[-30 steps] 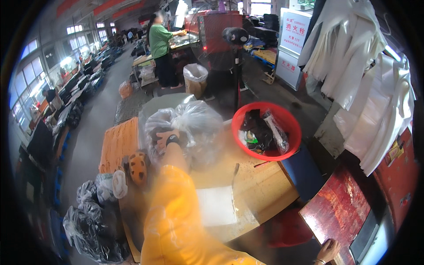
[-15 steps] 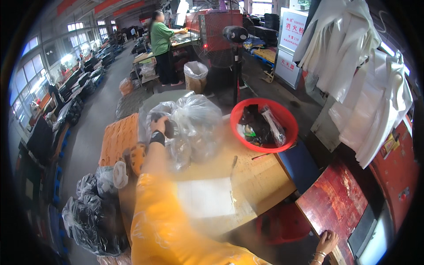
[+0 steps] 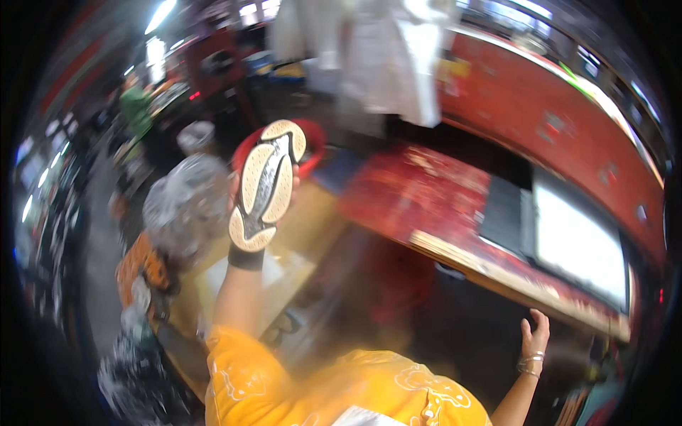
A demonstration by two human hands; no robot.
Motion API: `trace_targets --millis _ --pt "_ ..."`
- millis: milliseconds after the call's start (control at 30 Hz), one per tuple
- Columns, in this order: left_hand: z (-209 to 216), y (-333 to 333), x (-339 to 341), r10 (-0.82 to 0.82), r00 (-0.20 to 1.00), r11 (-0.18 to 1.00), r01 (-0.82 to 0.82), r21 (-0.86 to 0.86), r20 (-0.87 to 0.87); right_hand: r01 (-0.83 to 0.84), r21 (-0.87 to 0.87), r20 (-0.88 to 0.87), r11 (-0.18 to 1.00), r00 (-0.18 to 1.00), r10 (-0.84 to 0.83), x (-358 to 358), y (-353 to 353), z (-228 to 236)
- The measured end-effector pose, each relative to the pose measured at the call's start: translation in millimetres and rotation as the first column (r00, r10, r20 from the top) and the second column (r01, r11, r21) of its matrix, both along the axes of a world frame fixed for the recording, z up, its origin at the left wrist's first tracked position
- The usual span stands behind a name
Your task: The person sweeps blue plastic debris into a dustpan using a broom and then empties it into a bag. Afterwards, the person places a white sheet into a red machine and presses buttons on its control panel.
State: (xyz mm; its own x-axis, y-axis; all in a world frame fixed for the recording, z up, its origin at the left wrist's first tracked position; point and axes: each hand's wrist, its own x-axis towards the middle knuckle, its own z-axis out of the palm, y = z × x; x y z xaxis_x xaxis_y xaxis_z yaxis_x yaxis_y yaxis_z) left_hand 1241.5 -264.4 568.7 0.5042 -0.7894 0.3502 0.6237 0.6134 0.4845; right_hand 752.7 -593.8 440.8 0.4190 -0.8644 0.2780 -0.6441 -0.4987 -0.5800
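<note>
**Beige sole up, one hand carrying it**

Beige rubber faces me: the shoe [image 3: 266,186] is raised sole-up in my left hand [image 3: 238,195], above the wooden table [image 3: 312,213], beside the clear plastic bag [image 3: 186,202]. My fingers wrap it from behind, mostly hidden, so the grip is hard to judge; it could slip and drop. My right hand [image 3: 534,339] hangs free, fingers loosely spread, holding nothing.

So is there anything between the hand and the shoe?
No. The left hand already holds the shoe, sole facing the camera, so nothing sits between them. The right hand is empty, far off near the table edge.
</note>
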Motion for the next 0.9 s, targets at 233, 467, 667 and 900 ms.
trace_targets --millis 233,467,667,900 --pt "-17.1 -249.6 -180.7 -0.415 0.822 0.866 0.225 0.446 0.39 0.259 0.145 0.131 0.955 0.952 -0.278 -181.1 48.7 5.6" --pt "-32.8 -487.6 -353.4 -0.433 0.147 0.896 -0.038 0.442 0.889 0.494 0.29 0.155 0.82 0.821 -0.55 -242.2 68.9 1.2" --pt "-58.9 -665.4 -441.6 -0.28 -0.201 0.95 -0.196 0.242 0.939 0.554 0.249 0.123 0.794 0.796 -0.593 -280.5 5.1 14.4" --pt "-91.0 -810.8 -444.7 -0.186 -0.445 0.968 -0.237 0.085 0.876 0.384 -0.131 0.074 0.914 0.923 -0.378 -294.4 -190.2 12.0"
